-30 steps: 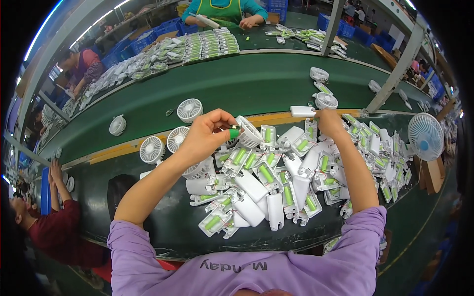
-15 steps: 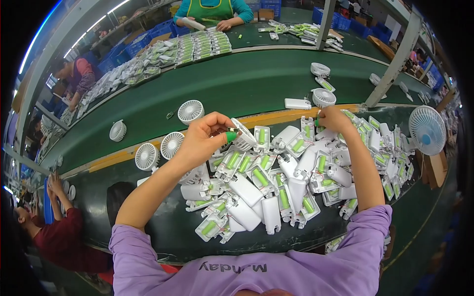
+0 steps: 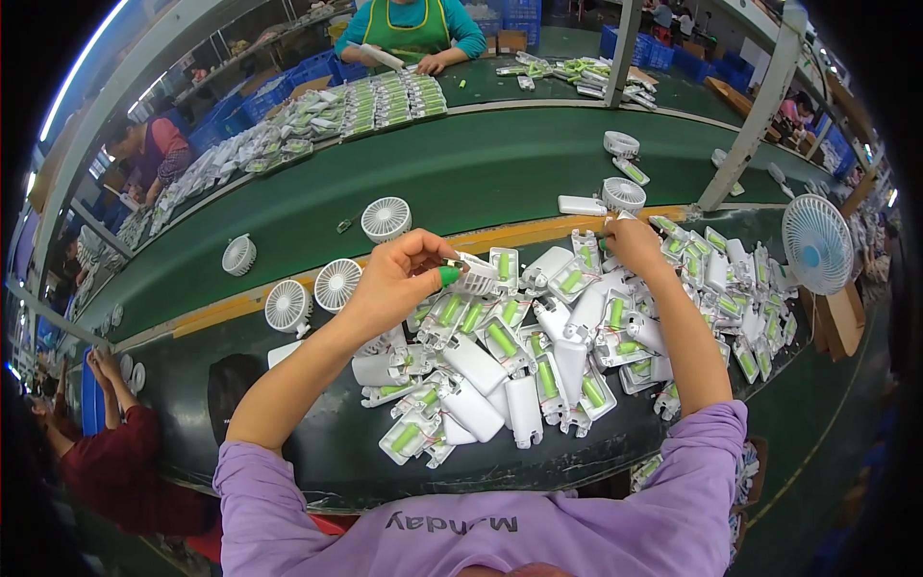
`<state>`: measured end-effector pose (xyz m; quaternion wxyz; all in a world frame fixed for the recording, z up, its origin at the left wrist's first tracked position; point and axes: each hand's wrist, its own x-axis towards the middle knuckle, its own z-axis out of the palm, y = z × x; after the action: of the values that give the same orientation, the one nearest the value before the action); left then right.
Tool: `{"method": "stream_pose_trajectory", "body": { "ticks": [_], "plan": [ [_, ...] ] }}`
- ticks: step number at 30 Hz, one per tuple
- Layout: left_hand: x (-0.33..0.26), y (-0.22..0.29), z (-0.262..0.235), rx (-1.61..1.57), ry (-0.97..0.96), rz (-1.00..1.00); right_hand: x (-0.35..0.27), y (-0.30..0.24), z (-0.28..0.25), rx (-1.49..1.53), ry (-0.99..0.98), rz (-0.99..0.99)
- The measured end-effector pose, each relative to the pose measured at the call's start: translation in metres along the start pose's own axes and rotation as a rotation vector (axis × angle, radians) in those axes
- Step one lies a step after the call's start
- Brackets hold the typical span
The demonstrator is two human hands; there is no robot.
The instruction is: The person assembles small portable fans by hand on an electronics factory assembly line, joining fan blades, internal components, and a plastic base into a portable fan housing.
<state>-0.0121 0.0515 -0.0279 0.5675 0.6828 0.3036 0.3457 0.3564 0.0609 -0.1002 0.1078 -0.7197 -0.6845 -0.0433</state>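
My left hand [image 3: 396,281] is closed, thumb and fingers pinching a white round fan head [image 3: 479,277] by its edge, above the left part of a pile. A small dark piece shows at the fingertips. The pile [image 3: 524,404] is of white handle shells, several lying open with green cylindrical batteries and thin red wires inside. At the pile's far edge, by the yellow strip, my right hand [image 3: 632,246] has its fingers curled together. A bit of white shows at those fingertips, too covered to name. Just beyond it lies another white fan head [image 3: 624,194].
White fan heads [image 3: 287,306] lie left of the pile; others [image 3: 386,219] rest on the green conveyor belt [image 3: 500,159] beyond the yellow strip [image 3: 538,231]. A blue-bladed fan [image 3: 817,244] stands at right. Metal posts [image 3: 755,125] rise there. Across the belt, a person [image 3: 409,34] handles white parts.
The fan head in my left hand has tipped from steep to flatter. My right hand has shifted slightly left. The view has shifted a little too.
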Motion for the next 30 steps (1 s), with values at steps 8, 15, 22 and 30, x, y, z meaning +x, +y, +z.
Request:
{"method": "stream_pose_trajectory", "body": {
  "ticks": [8, 15, 22, 30],
  "plan": [
    [-0.007, -0.002, -0.005, -0.018, 0.025, 0.010, -0.002, -0.017, -0.013, -0.068, 0.050, 0.026],
    [-0.001, -0.001, 0.001, 0.024, 0.058, 0.041, -0.013, -0.027, -0.035, 0.836, 0.335, 0.039],
    [0.001, 0.002, 0.010, -0.039, 0.047, 0.057, -0.035, -0.064, -0.049, 1.479, 0.122, 0.125],
    [-0.003, 0.008, 0.019, -0.084, 0.053, 0.055, -0.062, -0.124, -0.074, 1.495, -0.208, 0.023]
  ]
}}
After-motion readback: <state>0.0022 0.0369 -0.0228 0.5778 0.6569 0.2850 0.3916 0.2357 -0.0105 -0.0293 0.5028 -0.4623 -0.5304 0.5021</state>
